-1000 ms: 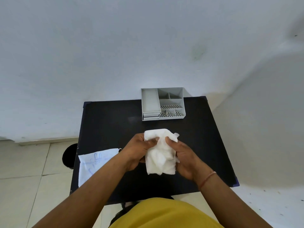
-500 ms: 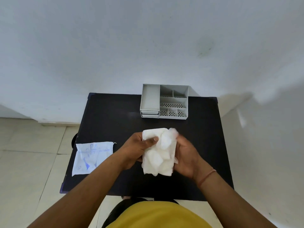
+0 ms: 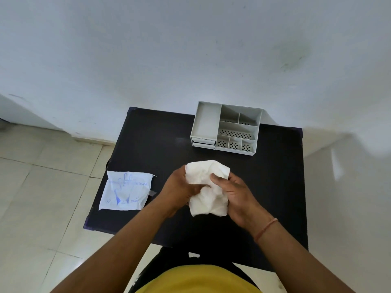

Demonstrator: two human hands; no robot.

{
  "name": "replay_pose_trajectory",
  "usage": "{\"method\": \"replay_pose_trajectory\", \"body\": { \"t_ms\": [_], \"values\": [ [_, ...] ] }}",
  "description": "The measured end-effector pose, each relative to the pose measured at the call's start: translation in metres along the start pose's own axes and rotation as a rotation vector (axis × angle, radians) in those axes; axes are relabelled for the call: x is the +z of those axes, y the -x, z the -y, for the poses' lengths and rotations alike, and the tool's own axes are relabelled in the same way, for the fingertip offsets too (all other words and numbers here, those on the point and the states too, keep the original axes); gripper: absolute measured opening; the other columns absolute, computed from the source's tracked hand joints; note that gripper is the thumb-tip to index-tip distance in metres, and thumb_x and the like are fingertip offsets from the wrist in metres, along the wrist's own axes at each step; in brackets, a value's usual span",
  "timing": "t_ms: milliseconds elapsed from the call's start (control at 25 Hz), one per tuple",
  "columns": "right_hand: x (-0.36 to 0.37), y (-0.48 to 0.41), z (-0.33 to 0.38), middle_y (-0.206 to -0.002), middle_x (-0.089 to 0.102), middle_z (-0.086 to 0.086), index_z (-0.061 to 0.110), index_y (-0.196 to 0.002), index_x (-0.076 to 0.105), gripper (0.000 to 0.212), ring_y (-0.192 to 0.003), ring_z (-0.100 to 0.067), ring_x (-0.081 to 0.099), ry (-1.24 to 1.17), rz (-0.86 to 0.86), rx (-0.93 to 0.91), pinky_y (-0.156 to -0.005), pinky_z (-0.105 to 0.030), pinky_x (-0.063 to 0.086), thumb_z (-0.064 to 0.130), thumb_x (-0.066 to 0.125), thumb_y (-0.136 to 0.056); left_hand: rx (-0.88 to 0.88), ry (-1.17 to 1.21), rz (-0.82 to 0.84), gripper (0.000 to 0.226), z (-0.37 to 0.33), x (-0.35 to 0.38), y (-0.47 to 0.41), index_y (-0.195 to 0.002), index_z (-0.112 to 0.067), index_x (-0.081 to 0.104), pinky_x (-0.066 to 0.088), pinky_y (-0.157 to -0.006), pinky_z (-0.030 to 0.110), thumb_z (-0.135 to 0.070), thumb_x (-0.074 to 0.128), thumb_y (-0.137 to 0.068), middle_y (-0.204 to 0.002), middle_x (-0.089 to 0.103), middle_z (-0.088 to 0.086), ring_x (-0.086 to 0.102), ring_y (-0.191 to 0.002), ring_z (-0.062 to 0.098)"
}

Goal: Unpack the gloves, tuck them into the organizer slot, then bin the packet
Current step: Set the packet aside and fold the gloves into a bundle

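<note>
On the black table (image 3: 275, 176) against a white wall (image 3: 148, 49), an organizer (image 3: 226, 127).

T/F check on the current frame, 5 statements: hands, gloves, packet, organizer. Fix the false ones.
1. Both the left hand and the right hand grip the white gloves. True.
2. The gloves already sit in a slot of the organizer. False: they are bunched between the hands, on the near side of the organizer, whose visible compartments hold nothing.
3. The packet lies on the table's left edge, apart from both hands. True.
4. The organizer stands at the near edge of the table. False: it stands at the far edge, by the wall.
5. The packet has been binned. False: it lies on the table; no bin can be made out.
</note>
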State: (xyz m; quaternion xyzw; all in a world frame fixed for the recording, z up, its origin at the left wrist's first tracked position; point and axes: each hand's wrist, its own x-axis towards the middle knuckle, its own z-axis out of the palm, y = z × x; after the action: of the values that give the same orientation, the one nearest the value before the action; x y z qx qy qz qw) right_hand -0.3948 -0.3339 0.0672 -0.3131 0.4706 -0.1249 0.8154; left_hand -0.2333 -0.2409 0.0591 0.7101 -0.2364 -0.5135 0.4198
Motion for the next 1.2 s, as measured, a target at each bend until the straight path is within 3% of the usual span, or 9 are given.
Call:
{"method": "replay_pose_trajectory", "body": {
  "t_ms": [120, 280, 400, 480, 600, 680, 800, 880, 1200],
  "values": [
    [-0.001, 0.0, 0.003, -0.127, 0.077, -0.013, 0.02, -0.136, 0.067, 0.047, -0.116, -0.035, 0.073, -0.002, 0.102, -0.021, -0.102, -0.055, 0.058, 0.016, 0.078, -0.089, 0.007, 0.007, -0.022, 0.013, 0.003, -0.006, -0.014, -0.104, -0.024, 0.077, 0.062, -0.075, 0.03, -0.016, 0.076, -0.095, -0.091, 0.082, -0.002, 0.079, -0.094, 0.02],
    [0.001, -0.015, -0.007, -0.125, 0.078, 0.0, 0.035, -0.14, 0.06, 0.069, -0.115, -0.025, 0.075, 0.131, 0.088, -0.075, -0.095, -0.047, 0.062, 0.008, 0.087, -0.082, -0.014, 0.056, -0.017, 0.041, 0.004, -0.011, -0.023, -0.118, -0.025, 0.073, 0.065, -0.076, 0.025, -0.006, 0.088, -0.085, -0.104, 0.084, -0.006, 0.08, -0.1, 0.013],
    [0.008, -0.027, -0.015, -0.126, 0.078, -0.003, 0.031, -0.143, 0.058, 0.071, -0.114, -0.025, 0.076, 0.093, 0.083, -0.093, -0.09, -0.04, 0.064, -0.003, 0.081, -0.085, -0.06, 0.027, -0.002, 0.056, 0.001, -0.016, -0.031, -0.129, -0.024, 0.07, 0.068, -0.085, 0.038, -0.023, 0.095, -0.079, -0.117, 0.082, 0.0, 0.079, -0.108, 0.02],
    [0.01, -0.031, -0.017, -0.123, 0.079, -0.003, 0.028, -0.14, 0.061, 0.065, -0.113, -0.025, 0.076, 0.071, 0.048, -0.093, -0.086, -0.039, 0.065, -0.007, 0.076, -0.088, -0.121, 0.014, 0.076, 0.056, -0.006, -0.025, -0.037, -0.131, -0.029, 0.068, 0.067, -0.069, 0.04, -0.035, 0.092, -0.082, -0.116, 0.082, 0.002, 0.08, -0.102, 0.023],
    [0.008, -0.037, -0.022, -0.127, 0.077, -0.01, 0.022, -0.139, 0.063, 0.058, -0.119, -0.031, 0.073, -0.003, 0.047, -0.09, -0.095, -0.05, 0.063, -0.007, 0.073, -0.089, -0.212, 0.0, 0.203, 0.047, -0.02, -0.044, -0.049, -0.126, -0.028, 0.071, 0.057, -0.053, 0.034, -0.059, 0.074, -0.09, -0.102, 0.081, 0.002, 0.076, -0.08, 0.021],
    [0.003, -0.041, -0.026, -0.136, 0.072, -0.015, 0.018, -0.144, 0.059, 0.063, -0.129, -0.039, 0.066, -0.065, 0.031, -0.101, -0.105, -0.059, 0.055, -0.007, 0.074, -0.087, -0.314, 0.111, 0.174, 0.055, -0.022, -0.052, -0.07, -0.121, -0.019, 0.075, 0.058, -0.06, 0.036, -0.065, 0.061, -0.096, -0.094, 0.079, 0.004, 0.071, -0.073, 0.021],
    [-0.01, -0.045, -0.029, -0.145, 0.065, -0.018, 0.02, -0.15, 0.054, 0.073, -0.135, -0.041, 0.061, -0.126, 0.018, -0.133, -0.109, -0.065, 0.049, -0.005, 0.075, -0.086, -0.461, 0.372, 0.029, 0.041, -0.012, -0.051, -0.125, -0.124, -0.011, 0.073, 0.061, -0.085, 0.047, -0.044, 0.066, -0.101, -0.126, 0.078, 0.013, 0.074, -0.094, 0.026],
    [-0.016, -0.044, -0.028, -0.147, 0.062, -0.02, 0.019, -0.152, 0.052, 0.073, -0.137, -0.041, 0.058, -0.127, 0.003, -0.157, -0.111, -0.066, 0.046, -0.007, 0.072, -0.087, -0.516, 0.569, -0.065, 0.033, -0.008, -0.042, -0.163, -0.128, -0.007, 0.071, 0.061, -0.08, 0.044, -0.026, 0.065, -0.102, -0.137, 0.071, 0.015, 0.073, -0.103, 0.027],
    [-0.018, -0.044, -0.032, -0.133, 0.074, -0.012, 0.016, -0.144, 0.058, 0.062, -0.125, -0.034, 0.069, -0.058, -0.156, -0.193, -0.09, -0.039, 0.063, -0.016, 0.064, -0.092, -0.583, 0.538, -0.167, 0.013, 0.005, -0.014, -0.199, -0.089, -0.008, 0.072, 0.058, -0.067, 0.037, -0.013, 0.065, -0.099, -0.079, 0.07, 0.005, 0.069, -0.071, 0.018]
  ]
}}
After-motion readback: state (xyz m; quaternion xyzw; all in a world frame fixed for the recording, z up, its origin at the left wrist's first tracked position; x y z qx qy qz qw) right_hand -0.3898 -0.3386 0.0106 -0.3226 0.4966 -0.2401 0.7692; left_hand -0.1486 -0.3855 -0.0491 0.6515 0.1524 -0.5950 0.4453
